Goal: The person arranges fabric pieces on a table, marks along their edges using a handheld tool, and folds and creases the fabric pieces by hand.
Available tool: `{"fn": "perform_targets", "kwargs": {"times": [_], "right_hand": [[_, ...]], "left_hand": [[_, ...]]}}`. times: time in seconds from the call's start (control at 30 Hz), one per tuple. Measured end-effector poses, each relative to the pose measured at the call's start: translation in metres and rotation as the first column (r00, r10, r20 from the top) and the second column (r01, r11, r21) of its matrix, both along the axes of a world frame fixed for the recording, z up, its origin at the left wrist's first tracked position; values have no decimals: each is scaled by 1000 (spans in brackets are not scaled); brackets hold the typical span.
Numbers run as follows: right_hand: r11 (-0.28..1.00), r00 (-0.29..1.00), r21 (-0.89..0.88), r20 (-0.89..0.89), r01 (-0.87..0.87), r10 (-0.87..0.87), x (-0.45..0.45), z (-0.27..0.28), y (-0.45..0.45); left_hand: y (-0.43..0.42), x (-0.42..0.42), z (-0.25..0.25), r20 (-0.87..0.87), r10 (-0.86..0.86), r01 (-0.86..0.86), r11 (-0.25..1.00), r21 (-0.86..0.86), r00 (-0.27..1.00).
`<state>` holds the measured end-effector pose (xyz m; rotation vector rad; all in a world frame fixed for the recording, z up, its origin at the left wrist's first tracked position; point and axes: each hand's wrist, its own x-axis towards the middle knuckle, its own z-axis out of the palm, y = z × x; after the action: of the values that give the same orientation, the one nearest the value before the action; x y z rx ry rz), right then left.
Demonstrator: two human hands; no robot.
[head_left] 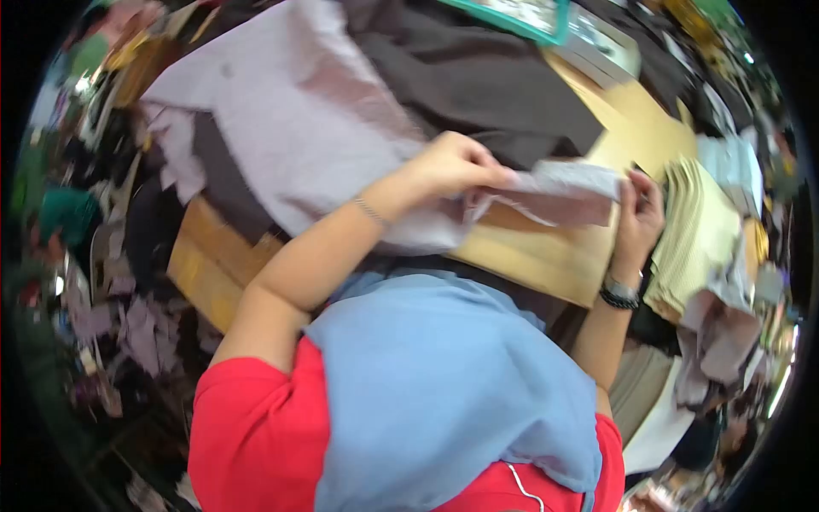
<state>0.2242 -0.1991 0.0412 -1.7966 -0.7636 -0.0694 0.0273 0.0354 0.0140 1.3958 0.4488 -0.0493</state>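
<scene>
Hands, 2: left hand (467,164) pinches 1 end of a pale fabric strip (573,205); right hand (640,213) grips the other end, fingers curled. Strip hangs between them above the tan counter (533,256). Large pale cloth (273,119) lies leftward, beside dark cloth (486,81). Folded cream fabric (695,230) sits right of the right hand.

Red short-sleeved shirt (260,431), plain blue apron (452,384) over it, white cord (526,488) low down; thin left bracelet (370,212), dark right bracelet (619,295).
</scene>
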Motion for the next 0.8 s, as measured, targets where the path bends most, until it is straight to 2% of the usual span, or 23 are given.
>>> {"fn": "perform_targets", "kwargs": {"times": [0.03,0.07,0.1,0.17,0.2,0.23,0.27,0.3,0.4,0.47,0.5,0.53,0.57,0.6,0.7,0.77,0.8], "right_hand": [[996,982,-69,172,-62,73,-6,9,3],[986,985,-123,124,-109,124,-20,23,7],[964,951,-241,256,-112,174,-27,33,11],[921,829,-353,456,-163,322,-35,40,19],[916,809,-355,473,-188,349,-40,39,27],[910,786,-357,490,-213,377,-45,37,35],[904,763,-359,509,-234,400,-48,35,42],[874,774,-400,447,-275,448,-49,32,47],[785,814,-478,216,-394,540,-42,24,59],[706,773,-607,226,-364,593,-29,22,57],[668,760,-662,225,-339,609,-25,21,54],[723,751,-600,286,-343,595,-27,29,53],[719,754,-611,287,-331,591,-25,37,51],[718,760,-621,288,-315,582,-21,45,48],[741,782,-603,292,-296,550,-15,77,37],[748,765,-593,321,-298,559,-12,89,28],[756,756,-571,328,-318,566,-10,97,26]], "left_hand": [[1,-1,4,-57,14,-15,1000,-27,998],[4,-2,4,-53,-7,3,997,-81,999],[7,-3,3,-57,-11,4,992,-127,998],[-1,-1,-1,18,68,-66,994,-93,998],[-5,-2,-3,51,119,-115,991,-74,992],[-10,-3,-4,104,128,-138,985,101,986],[-16,-4,-8,188,140,-177,964,198,972],[-22,-5,-13,270,136,-215,933,287,953],[-39,-16,-1,281,69,-214,823,527,957],[-43,-23,0,303,-48,-176,721,670,952],[-46,-27,1,323,-59,-213,638,740,945],[-50,-31,2,344,-82,-246,545,801,936],[-53,-35,4,362,-116,-277,447,851,925],[-56,-38,5,351,-76,-290,419,861,933],[-44,-56,16,206,-46,-169,416,893,977],[-36,-66,46,92,58,-105,733,672,994],[-31,-71,57,6,96,-85,851,519,995]]}}
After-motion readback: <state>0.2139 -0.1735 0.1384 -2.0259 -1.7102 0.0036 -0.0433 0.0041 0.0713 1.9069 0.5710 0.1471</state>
